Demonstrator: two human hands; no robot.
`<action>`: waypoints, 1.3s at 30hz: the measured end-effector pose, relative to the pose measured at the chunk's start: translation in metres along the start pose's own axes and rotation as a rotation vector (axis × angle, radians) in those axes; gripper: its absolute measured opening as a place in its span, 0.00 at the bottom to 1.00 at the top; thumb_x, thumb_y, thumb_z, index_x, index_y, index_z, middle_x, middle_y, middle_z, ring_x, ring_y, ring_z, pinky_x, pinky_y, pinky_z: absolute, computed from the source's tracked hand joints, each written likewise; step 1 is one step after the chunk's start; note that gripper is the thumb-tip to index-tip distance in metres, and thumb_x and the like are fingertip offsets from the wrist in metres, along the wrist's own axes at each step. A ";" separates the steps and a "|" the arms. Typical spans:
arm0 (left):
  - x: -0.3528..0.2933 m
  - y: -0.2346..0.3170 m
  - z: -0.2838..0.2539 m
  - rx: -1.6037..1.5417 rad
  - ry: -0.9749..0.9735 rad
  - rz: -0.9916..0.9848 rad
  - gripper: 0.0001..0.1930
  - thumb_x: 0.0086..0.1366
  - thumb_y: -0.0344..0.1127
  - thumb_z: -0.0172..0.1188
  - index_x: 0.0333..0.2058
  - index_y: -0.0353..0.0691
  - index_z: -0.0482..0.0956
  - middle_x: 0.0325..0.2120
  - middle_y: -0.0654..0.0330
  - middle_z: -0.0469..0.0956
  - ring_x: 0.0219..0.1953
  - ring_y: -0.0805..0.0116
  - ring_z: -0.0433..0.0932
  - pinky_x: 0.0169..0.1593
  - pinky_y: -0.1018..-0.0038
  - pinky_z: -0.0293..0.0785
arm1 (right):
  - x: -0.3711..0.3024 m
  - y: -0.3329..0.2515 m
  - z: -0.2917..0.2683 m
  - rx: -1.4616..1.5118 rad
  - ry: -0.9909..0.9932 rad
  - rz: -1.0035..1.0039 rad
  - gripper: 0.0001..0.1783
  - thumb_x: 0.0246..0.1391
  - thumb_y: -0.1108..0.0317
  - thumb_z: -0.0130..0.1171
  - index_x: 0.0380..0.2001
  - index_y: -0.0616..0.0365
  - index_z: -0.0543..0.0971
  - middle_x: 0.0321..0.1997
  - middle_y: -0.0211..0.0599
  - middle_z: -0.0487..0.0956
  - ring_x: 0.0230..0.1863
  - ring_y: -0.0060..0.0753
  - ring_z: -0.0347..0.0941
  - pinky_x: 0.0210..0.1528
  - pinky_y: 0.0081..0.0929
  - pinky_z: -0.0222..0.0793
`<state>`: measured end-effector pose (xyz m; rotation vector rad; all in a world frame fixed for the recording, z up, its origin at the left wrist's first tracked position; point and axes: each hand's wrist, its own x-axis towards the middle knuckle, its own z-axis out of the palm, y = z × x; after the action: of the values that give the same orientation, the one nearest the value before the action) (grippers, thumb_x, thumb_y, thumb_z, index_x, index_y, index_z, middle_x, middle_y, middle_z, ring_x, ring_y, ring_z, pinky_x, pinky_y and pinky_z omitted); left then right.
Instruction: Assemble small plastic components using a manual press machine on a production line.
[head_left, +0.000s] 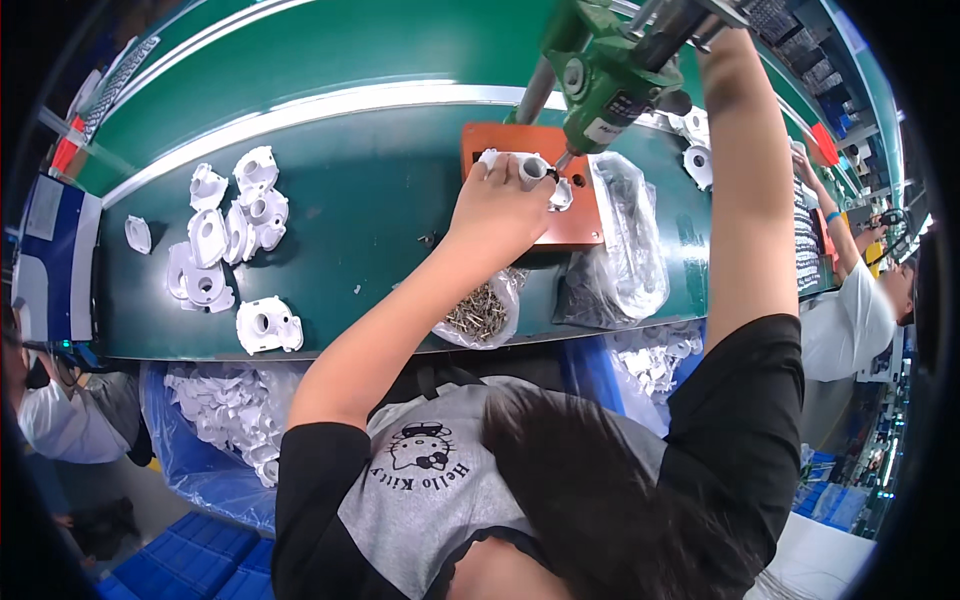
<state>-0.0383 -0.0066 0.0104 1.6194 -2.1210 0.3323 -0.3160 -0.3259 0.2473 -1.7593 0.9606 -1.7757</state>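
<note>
My left hand (503, 215) grips a white plastic housing (534, 172) with a round tube opening. The housing rests on an orange fixture block (575, 232), under the tip of a green bench press (606, 95). A thin metal tip from the press comes down right beside the tube. My right arm stretches up past the press, and my right hand (728, 42) is at the metal bar at its top; the fingers are cut off or hidden there. Close by my left forearm, a clear bag of small metal screws or pins (478, 312) lies at the bench edge.
Several loose white housings (208, 238) lie on the left of the green bench (350, 220), more at the far right. A clear plastic bag (630, 250) sits beside the block. Below the edge stand lined blue bins (190, 460) of white parts. Other people work at both sides.
</note>
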 end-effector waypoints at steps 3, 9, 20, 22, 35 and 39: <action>-0.007 -0.013 -0.009 -0.165 0.066 0.014 0.18 0.54 0.37 0.54 0.43 0.37 0.69 0.37 0.48 0.77 0.44 0.55 0.75 0.50 0.64 0.65 | -0.008 -0.032 0.010 0.118 0.093 0.022 0.14 0.53 0.64 0.53 0.40 0.62 0.72 0.38 0.37 0.75 0.39 0.28 0.70 0.38 0.22 0.67; -0.002 -0.012 -0.014 -0.273 0.041 0.028 0.21 0.51 0.36 0.56 0.42 0.30 0.66 0.35 0.44 0.77 0.45 0.53 0.76 0.48 0.65 0.67 | -0.163 -0.164 0.012 0.883 -0.436 -0.165 0.11 0.45 0.61 0.54 0.20 0.57 0.68 0.17 0.32 0.54 0.18 0.27 0.45 0.31 0.15 0.57; 0.007 -0.022 -0.017 -0.283 -0.148 -0.095 0.22 0.52 0.38 0.55 0.46 0.37 0.67 0.42 0.53 0.75 0.53 0.59 0.68 0.54 0.62 0.59 | -0.367 -0.099 -0.029 0.191 -0.251 -0.417 0.27 0.49 0.36 0.44 0.17 0.49 0.62 0.24 0.34 0.69 0.43 0.45 0.65 0.62 0.57 0.42; 0.007 -0.036 -0.001 -0.264 -0.002 -0.061 0.18 0.53 0.39 0.55 0.42 0.40 0.68 0.49 0.54 0.67 0.55 0.60 0.64 0.55 0.59 0.56 | -0.314 -0.105 -0.011 0.436 -0.229 -0.482 0.32 0.50 0.32 0.40 0.17 0.52 0.63 0.25 0.33 0.68 0.38 0.40 0.64 0.61 0.57 0.43; 0.060 -0.091 -0.036 -0.453 -0.104 -0.510 0.25 0.47 0.45 0.65 0.38 0.36 0.67 0.34 0.46 0.78 0.39 0.49 0.77 0.39 0.60 0.72 | -0.178 0.084 0.041 -0.396 -0.124 -0.091 0.20 0.49 0.66 0.56 0.45 0.65 0.73 0.46 0.47 0.75 0.48 0.39 0.70 0.52 0.31 0.63; 0.072 -0.166 0.067 -0.737 0.341 -0.379 0.17 0.53 0.33 0.58 0.41 0.33 0.67 0.33 0.50 0.74 0.38 0.60 0.76 0.40 0.68 0.73 | -0.238 0.118 -0.009 -1.307 -0.338 0.099 0.24 0.41 0.60 0.61 0.42 0.61 0.74 0.47 0.53 0.72 0.50 0.54 0.68 0.52 0.43 0.64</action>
<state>0.0918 -0.1446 -0.0262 1.3437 -1.3937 -0.2583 -0.3242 -0.2250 0.0019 -2.4664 2.2400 -0.6202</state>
